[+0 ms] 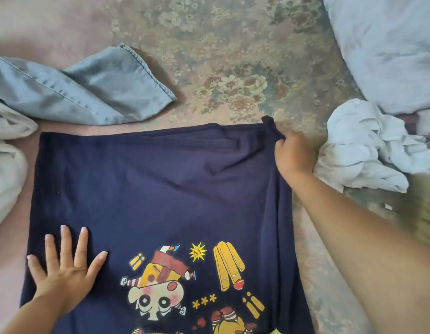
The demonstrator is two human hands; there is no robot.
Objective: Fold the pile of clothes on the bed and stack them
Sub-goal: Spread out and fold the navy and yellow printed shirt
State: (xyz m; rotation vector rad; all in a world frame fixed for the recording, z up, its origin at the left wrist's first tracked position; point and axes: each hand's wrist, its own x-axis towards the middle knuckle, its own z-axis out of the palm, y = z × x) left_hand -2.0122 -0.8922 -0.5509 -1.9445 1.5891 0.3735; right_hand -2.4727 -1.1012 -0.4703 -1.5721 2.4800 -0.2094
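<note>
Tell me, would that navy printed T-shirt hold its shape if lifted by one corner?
Probably not: the navy printed T-shirt already bunches into folds where the right hand pinches its corner. It likely slides easily too, since the left hand presses it flat.

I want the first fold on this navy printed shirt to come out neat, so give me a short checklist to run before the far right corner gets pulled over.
1. Navy shirt spread flat on the bed: mostly ok, with creases near the far right corner.
2. Left hand pressing the shirt's left side down, fingers straight: ok.
3. Right hand pinching the far right corner: ok.
4. Far edge straight: not ok, the corner is bunched.
5. Denim piece clear of the shirt: ok, apart.
6. White crumpled cloth clear on the right: cannot tell, the right arm hides the gap.
</note>
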